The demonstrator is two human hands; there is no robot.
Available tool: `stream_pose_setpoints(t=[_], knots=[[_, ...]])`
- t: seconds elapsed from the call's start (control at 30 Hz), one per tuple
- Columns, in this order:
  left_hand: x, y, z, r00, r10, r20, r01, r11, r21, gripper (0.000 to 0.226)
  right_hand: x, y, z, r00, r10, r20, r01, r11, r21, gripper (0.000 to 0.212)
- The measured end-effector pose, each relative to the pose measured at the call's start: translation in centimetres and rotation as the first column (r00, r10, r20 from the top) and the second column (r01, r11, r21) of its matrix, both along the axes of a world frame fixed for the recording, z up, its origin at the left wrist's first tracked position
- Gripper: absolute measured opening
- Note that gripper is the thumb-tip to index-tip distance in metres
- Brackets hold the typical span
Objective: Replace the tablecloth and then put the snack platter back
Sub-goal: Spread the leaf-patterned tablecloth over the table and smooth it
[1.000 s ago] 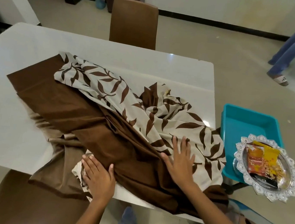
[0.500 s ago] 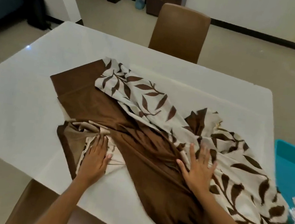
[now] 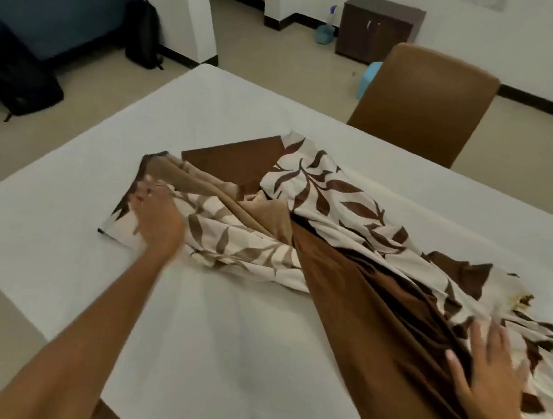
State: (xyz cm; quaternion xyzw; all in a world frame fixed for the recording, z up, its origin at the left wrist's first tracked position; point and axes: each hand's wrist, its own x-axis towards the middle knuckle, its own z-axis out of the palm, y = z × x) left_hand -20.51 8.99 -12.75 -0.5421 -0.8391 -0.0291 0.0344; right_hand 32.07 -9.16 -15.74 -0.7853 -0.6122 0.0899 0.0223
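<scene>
The step in hand looks like spreading the new tablecloth (image 3: 357, 273), which lies bunched across the white table (image 3: 206, 332). The left hand (image 3: 156, 220) sits on its far corner; blur hides whether that grip pinches or only presses. The right hand (image 3: 487, 374) presses flat, fingers spread. Next, pull the corner outward, away from the right hand. The snack platter is out of view.
</scene>
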Motion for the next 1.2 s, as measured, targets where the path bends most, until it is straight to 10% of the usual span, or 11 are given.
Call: stream_pose_setpoints(t=[0.2,0.5,0.63,0.77,0.9,1.03,1.2], knots=[[13.2,-6.4,-4.1,0.850,-0.267,0.454,0.299,0.954,0.002,0.108,-8.0,-2.1,-1.0,0.962,0.269,-0.046,-0.267,0.963,0.038,0.074],[2.7,2.1,-4.1,0.873,-0.368,0.321,0.459,0.843,-0.281,0.148,-5.9,1.8,-1.9,0.945,0.304,0.117,-0.306,0.952,-0.006,0.061],[-4.1,6.8,-5.2,0.935,-0.284,0.213,0.321,0.932,-0.167,0.144,-4.7,4.6,-2.2,0.952,0.294,0.089,-0.294,0.956,-0.006,0.059],[-9.9,10.5,-5.7,0.992,-0.125,0.019,0.123,0.989,0.081,0.069,-3.0,6.7,-2.0,0.978,0.199,0.066,-0.199,0.980,-0.003,0.059],[-3.1,11.3,-1.9,0.977,0.058,0.204,-0.106,0.966,0.235,0.057,-2.8,7.3,-0.9,0.989,0.147,0.014,-0.146,0.988,-0.054,0.058],[10.5,4.7,-2.4,0.858,-0.402,0.320,0.348,0.913,0.214,0.098,-3.0,7.3,-0.6,0.986,0.164,-0.027,-0.165,0.985,-0.051,0.055],[12.1,3.4,-6.2,0.836,-0.523,0.166,0.536,0.843,-0.039,0.106,-3.2,7.2,-0.4,0.966,0.247,-0.073,-0.252,0.965,-0.075,0.050]])
